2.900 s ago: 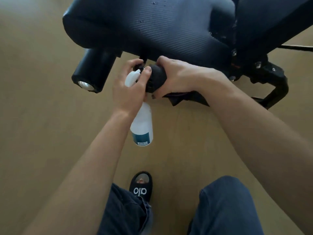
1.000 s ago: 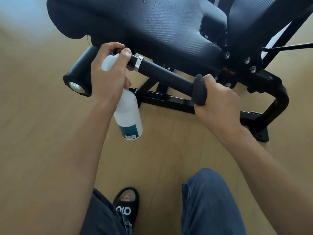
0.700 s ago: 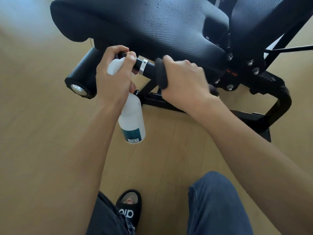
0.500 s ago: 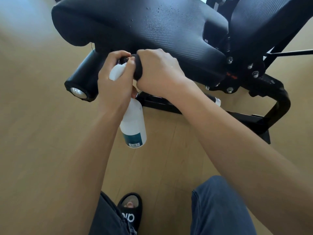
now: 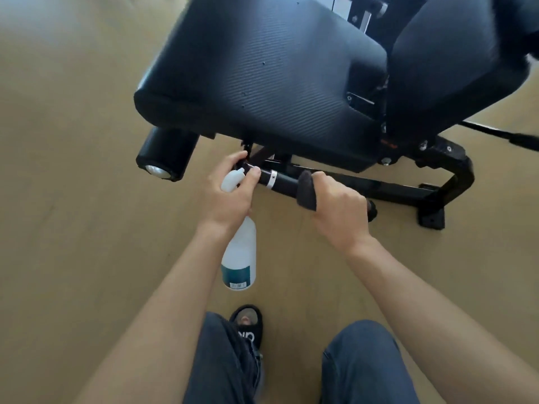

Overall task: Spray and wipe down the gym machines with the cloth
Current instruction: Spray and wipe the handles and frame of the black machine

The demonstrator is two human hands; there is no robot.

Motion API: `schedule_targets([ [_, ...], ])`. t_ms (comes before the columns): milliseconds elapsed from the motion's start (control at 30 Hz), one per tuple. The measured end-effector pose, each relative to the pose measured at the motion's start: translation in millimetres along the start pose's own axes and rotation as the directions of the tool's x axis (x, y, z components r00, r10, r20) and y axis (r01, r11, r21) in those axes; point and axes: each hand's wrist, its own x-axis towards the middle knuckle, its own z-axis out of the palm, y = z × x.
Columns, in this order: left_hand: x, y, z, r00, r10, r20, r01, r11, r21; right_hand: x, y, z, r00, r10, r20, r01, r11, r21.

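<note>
A black gym machine stands in front of me, its padded seat point(image 5: 262, 68) above a black handle bar point(image 5: 284, 182) with a silver band. My left hand point(image 5: 230, 196) grips the bar's left end and also holds a white spray bottle point(image 5: 239, 258) that hangs down with a teal label. My right hand point(image 5: 335, 208) is closed around the bar further right, with a dark cloth point(image 5: 306, 191) wrapped between palm and bar. The bar's right end cap point(image 5: 372, 211) shows past my knuckles.
A black foam roller point(image 5: 166, 156) with a silver end sticks out under the seat at left. The black steel base frame point(image 5: 408, 189) runs right to a foot on the tan wooden floor point(image 5: 73, 228). My knees and a black slipper point(image 5: 248, 325) are below.
My right hand with the cloth has slid right along the bar, away from my left hand, uncovering the silver band. The view has tilted, showing more of the seat.
</note>
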Motion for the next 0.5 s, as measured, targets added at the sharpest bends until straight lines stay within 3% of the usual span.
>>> schedule_targets([
  [67,-9,17,-13,0.998,-0.063,0.024,0.063,0.998,0.029,-6,10,-17,0.982,0.082,0.169,-0.078,0.997,-0.027],
  [133,-19,36,-30,0.993,-0.121,0.018,0.119,0.990,0.079,-8,19,-39,0.893,0.230,0.386,-0.203,0.973,-0.110],
  [200,-27,61,-47,0.983,-0.179,0.029,0.174,0.977,0.121,-6,24,-73,0.701,0.454,0.551,-0.388,0.890,-0.239],
  [267,-33,88,-58,0.977,-0.199,0.079,0.185,0.969,0.163,0,20,-110,0.485,0.600,0.636,-0.620,0.749,-0.234],
  [300,-33,102,-62,0.972,-0.209,0.107,0.187,0.965,0.185,6,14,-128,0.395,0.621,0.677,-0.735,0.656,-0.173],
  [367,-34,134,-69,0.963,-0.223,0.151,0.187,0.958,0.216,26,-6,-165,0.288,0.564,0.774,-0.892,0.451,0.003],
  [433,-30,167,-74,0.955,-0.233,0.185,0.193,0.959,0.209,48,-32,-199,0.253,0.453,0.855,-0.967,0.113,0.227],
  [500,-26,201,-78,0.943,-0.244,0.228,0.202,0.961,0.191,70,-57,-233,0.274,0.384,0.882,-0.915,-0.177,0.362],
])
